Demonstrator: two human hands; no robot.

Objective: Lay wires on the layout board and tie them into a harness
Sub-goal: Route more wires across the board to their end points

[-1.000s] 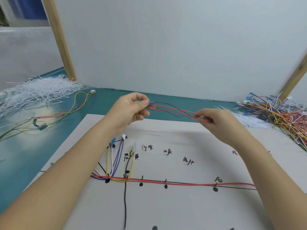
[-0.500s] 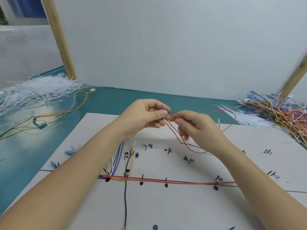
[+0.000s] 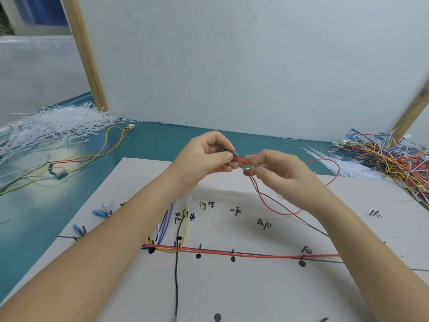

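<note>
A white layout board (image 3: 267, 291) with black lines, dots, pegs and handwritten labels lies in front of me. Red, yellow, blue and black wires (image 3: 250, 254) lie along its main line. Above the board, my left hand (image 3: 204, 156) pinches the blue-tipped end of a thin red and black wire pair (image 3: 267, 205). My right hand (image 3: 276, 173) pinches the same wires just beside it. The pair sags in a loop down to the board and the red wire arcs out to the right.
A heap of white cable ties (image 3: 51, 126) lies at the back left, with a loose harness (image 3: 76, 159) on the teal table. A pile of coloured wires (image 3: 390, 159) and more white ties (image 3: 343, 168) sit at the back right. A white panel stands behind.
My right hand slid left along the wire pair until it sat next to my left hand. The stretched wires went slack and now hang in a loop.
</note>
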